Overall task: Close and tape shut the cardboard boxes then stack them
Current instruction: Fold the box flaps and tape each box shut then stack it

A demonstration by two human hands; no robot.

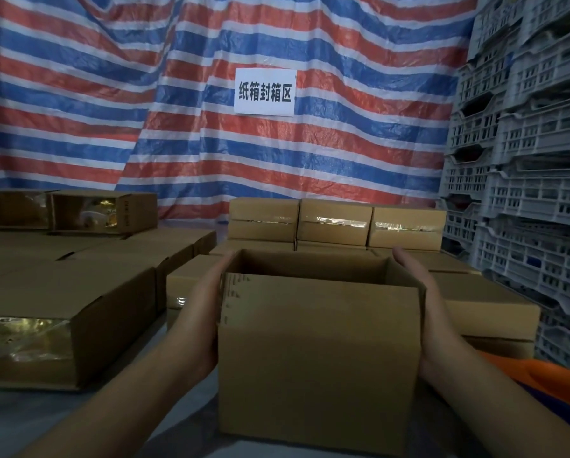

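An open brown cardboard box (316,355) stands in front of me, its top unsealed and its inside dark. My left hand (201,309) lies flat against the box's left side, fingers straight and reaching to the far corner. On the opposite side, my right hand (424,302) presses with straight fingers against the right wall. Between the two palms the box is held. No tape roll or dispenser is in view.
Taped boxes (336,223) stand in a row behind, on a lower layer of boxes (485,309). More boxes (68,292) lie at the left, some with shiny tape. Grey plastic crates (525,160) are stacked at the right. A striped tarp with a paper sign (265,91) hangs behind.
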